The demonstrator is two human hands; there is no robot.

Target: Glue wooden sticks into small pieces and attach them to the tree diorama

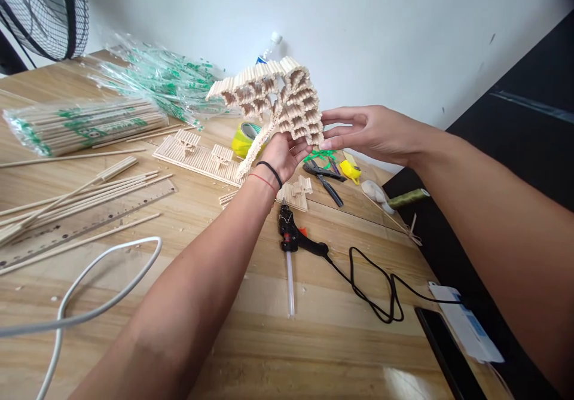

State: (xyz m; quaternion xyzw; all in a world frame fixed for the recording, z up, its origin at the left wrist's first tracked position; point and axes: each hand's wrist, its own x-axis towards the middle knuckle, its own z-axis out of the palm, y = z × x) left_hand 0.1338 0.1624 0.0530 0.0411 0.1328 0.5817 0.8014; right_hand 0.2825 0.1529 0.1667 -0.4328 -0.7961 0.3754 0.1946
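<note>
Stick model (293,106), 1, held in left hand (286,156) and right hand (365,130), 1 glue gun (288,229)

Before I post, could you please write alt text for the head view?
The left hand holds up a stick model, the right hand at its edge, over a table. A glue gun lies below; bagged sticks and a fan are at left.

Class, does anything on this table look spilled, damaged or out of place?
Yes: pale crumbs litter the table, looking untidy, and the glue gun lies on its side rather than standing upright. Nothing looks clearly damaged.
</note>
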